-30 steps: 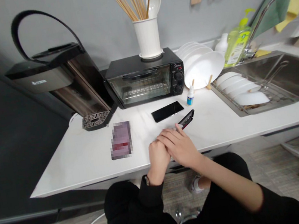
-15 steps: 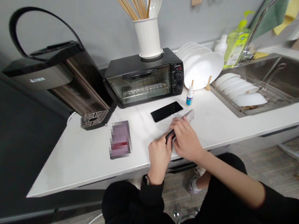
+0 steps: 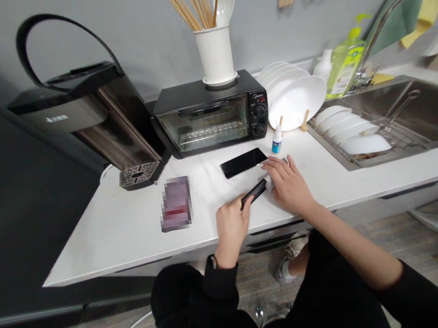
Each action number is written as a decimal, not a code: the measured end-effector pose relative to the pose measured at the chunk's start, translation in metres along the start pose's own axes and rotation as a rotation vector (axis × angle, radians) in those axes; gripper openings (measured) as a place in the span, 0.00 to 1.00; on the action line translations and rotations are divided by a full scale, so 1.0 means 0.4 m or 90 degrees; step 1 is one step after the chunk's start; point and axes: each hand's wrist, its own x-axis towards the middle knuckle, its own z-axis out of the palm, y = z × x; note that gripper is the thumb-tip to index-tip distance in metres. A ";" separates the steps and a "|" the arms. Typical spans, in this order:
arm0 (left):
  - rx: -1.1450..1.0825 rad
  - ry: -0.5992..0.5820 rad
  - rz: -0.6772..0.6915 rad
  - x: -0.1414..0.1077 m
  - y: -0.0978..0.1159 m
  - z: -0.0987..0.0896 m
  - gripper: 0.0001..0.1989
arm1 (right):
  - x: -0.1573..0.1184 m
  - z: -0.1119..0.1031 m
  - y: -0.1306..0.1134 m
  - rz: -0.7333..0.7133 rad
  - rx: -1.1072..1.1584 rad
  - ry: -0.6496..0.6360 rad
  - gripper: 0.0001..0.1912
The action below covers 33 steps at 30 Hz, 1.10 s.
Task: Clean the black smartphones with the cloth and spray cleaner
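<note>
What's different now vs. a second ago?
Right hand slid off the left hand, to the right and farther from the body, and now covers the far end of the slim black object. The object's near part now shows between the hands. No visible release: left hand still grips the near end. Flat black phone and small blue-labelled bottle stayed put.

A white countertop (image 3: 102, 243) carries a dispenser (image 3: 110, 120), a toaster oven (image 3: 212, 123), a plate rack (image 3: 305, 121), a small bottle (image 3: 276, 142), a black phone (image 3: 244, 163) and a blurred purplish item (image 3: 175, 201).
</note>
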 end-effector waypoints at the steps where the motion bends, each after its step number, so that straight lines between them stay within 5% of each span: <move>1: 0.000 -0.001 0.004 0.000 0.000 0.000 0.16 | 0.000 0.004 -0.017 0.014 -0.002 0.006 0.33; 7: 0.095 -0.041 -0.036 0.005 -0.011 0.000 0.13 | -0.004 0.041 -0.187 -0.082 0.098 -0.039 0.25; 11: 0.039 -0.023 -0.004 0.004 -0.013 -0.001 0.14 | 0.004 0.032 -0.124 -0.108 0.027 -0.039 0.24; 17: 0.027 -0.004 -0.013 0.003 -0.001 0.001 0.16 | 0.020 0.008 0.052 0.061 -0.038 -0.010 0.27; 22: 0.031 -0.001 -0.012 0.003 0.000 0.003 0.15 | 0.005 0.027 -0.042 0.082 0.003 0.038 0.29; 28: 0.122 -0.059 -0.051 0.009 -0.007 -0.003 0.13 | -0.006 0.041 -0.208 -0.052 0.164 -0.018 0.28; 33: 0.064 -0.044 -0.030 0.010 -0.007 -0.004 0.13 | -0.010 0.014 -0.152 -0.141 0.199 -0.031 0.41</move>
